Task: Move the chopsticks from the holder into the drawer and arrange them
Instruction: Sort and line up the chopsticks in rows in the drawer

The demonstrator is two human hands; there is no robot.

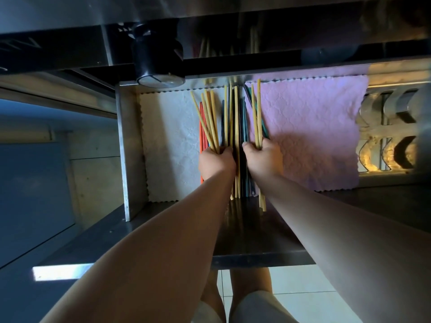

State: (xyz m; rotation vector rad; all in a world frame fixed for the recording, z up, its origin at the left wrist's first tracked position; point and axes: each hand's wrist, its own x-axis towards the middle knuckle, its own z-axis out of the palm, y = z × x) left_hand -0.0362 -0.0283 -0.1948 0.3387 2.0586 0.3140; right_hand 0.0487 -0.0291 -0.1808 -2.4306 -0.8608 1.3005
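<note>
Steel walls frame the open drawer (130, 145), seen from the head camera looking straight down over two bare forearms that reach forward into it. A white cloth (170, 141) lines the drawer's left part and a pink cloth (310, 127) lies over the right part, their scalloped edges meeting near the middle, where the chopsticks are gathered. The left hand (217, 163) is closed in a fist around a fanned bundle of pale wooden chopsticks (210, 117), whose tips spread away from the person toward the back of the drawer; orange chopsticks (202, 127) lie just beside the bundle on its left, partly under the hand. The right hand (262, 159) is curled shut around a smaller group of wooden chopsticks (257, 113), with a teal chopstick (252, 99) angled against it over the edge of the pink cloth; their near ends stick out below the wrist past the cloth's front edge. Between the two hands, more chopsticks (236, 127), some wooden and some dark blue, lie flat and roughly parallel, pointing front to back. Above the drawer, at the edge of the counter, stands a dark cylindrical holder (154, 59) with a round pale base; whether anything is inside it cannot be told. To the right of the pink cloth a metal rack (387, 127) with curved slots catches warm light. Pale floor tiles (291, 294) and the person's knees show below the drawer's front.
</note>
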